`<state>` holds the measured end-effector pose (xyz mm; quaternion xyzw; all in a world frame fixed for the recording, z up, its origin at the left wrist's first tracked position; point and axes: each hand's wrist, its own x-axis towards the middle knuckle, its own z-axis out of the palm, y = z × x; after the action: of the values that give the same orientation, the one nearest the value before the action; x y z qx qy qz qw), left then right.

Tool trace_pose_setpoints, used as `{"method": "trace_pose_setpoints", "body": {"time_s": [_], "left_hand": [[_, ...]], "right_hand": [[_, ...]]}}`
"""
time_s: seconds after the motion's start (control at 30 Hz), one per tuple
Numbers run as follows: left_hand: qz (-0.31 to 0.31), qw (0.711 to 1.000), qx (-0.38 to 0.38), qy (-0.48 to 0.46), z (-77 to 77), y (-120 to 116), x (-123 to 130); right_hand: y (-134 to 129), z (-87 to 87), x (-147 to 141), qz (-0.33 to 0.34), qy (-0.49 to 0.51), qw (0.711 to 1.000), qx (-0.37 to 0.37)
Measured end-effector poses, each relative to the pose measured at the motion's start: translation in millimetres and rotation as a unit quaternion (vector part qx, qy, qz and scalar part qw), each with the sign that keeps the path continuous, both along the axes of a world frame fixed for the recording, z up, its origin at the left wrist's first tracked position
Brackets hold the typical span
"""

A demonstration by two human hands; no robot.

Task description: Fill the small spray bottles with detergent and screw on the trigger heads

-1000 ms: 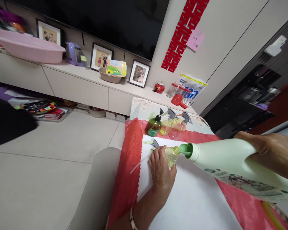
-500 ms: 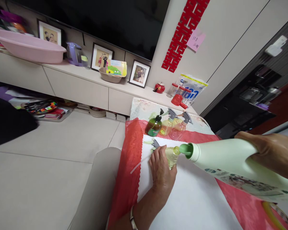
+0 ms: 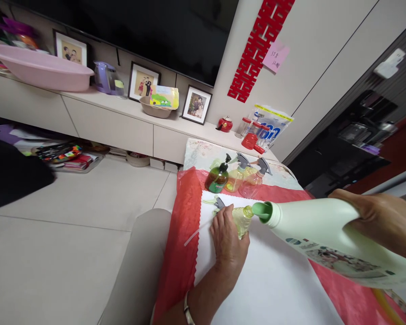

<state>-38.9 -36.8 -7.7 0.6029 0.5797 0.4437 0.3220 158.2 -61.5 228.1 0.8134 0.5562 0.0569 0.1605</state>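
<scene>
- Head view: my left hand (image 3: pixel 228 239) curls its fingers around a yellow bottle (image 3: pixel 242 220) near the white mat's (image 3: pixel 270 284) far left corner.
- My right hand (image 3: pixel 387 221) grips a tilted green jug (image 3: pixel 318 219), mouth just beside the bottle's neck; those fingers are mostly hidden.
- A grey sprayer head (image 3: pixel 219 203) lies by the mat's left edge.

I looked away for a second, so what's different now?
Only a little: the back end of the big pale green bottle and the right hand have dipped slightly lower in the picture. Nothing was newly grabbed or let go. The left hand still holds the small yellow bottle, and the big bottle's mouth stays at its neck.
</scene>
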Motion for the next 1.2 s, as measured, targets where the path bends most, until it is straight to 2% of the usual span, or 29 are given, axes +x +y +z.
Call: {"method": "trace_pose_setpoints", "body": {"time_s": [0.2, 0.3, 0.43, 0.53, 0.63, 0.83, 1.07, 1.2], "left_hand": [[0.010, 1.000, 0.003, -0.004, 0.9, 1.8, -1.1], [0.018, 1.000, -0.001, -0.020, 3.4, 3.2, -2.3], [0.023, 0.999, 0.000, -0.047, 6.0, 5.0, -4.1], [0.003, 0.998, 0.009, -0.067, 5.5, 5.8, -4.5], [-0.023, 0.996, 0.022, -0.083, 2.3, 5.8, -3.1], [-0.051, 0.995, 0.019, -0.088, -10.0, 5.6, 1.5], [-0.046, 0.996, 0.027, -0.072, -16.1, 5.8, 2.3], [-0.047, 0.996, -0.001, -0.078, -12.3, 4.0, 0.7]], "right_hand": [[-7.3, -15.4, 10.2, -0.002, 0.108, 0.992, 0.057], [-11.1, -19.4, 16.4, -0.022, 0.178, 0.974, 0.136], [-17.2, -26.1, 27.9, -0.076, 0.242, 0.930, 0.265], [-19.8, -38.4, 34.7, -0.102, 0.293, 0.875, 0.372], [-18.1, -58.2, 37.0, -0.106, 0.319, 0.824, 0.455], [-4.5, -112.1, 38.8, -0.105, 0.407, 0.731, 0.537], [27.0, -180.5, 42.5, -0.115, 0.440, 0.668, 0.590], [35.5, -205.2, 42.0, -0.091, 0.434, 0.652, 0.615]]}}
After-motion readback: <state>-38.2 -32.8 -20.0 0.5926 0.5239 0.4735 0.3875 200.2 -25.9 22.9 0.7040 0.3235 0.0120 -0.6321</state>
